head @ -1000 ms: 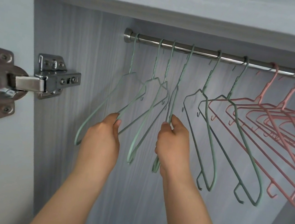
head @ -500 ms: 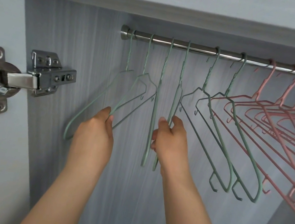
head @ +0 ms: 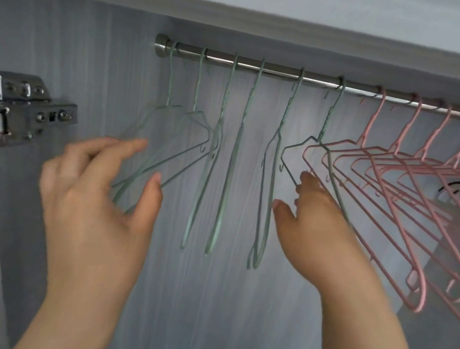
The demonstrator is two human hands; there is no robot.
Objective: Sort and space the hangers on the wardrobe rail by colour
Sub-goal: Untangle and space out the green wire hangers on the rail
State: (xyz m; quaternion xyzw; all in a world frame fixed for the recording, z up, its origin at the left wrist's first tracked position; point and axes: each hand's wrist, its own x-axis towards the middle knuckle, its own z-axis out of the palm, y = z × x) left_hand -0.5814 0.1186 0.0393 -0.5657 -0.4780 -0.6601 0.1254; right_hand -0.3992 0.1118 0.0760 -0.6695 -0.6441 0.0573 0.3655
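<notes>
Along the steel rail (head: 270,70), pink hangers (head: 371,122) fill the right, and the 6th green hanger (head: 327,120) slants down-right across them, just right of the nearer right hand (head: 315,219), whose fingers touch its lower wire, grip unclear; the left hand (head: 99,183) is spread, holding nothing.

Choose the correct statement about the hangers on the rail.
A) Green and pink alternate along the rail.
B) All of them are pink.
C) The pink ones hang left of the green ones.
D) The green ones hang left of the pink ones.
D: the green hangers hang toward the left end of the rail, and all the visible pink hangers hang to their right.
</notes>
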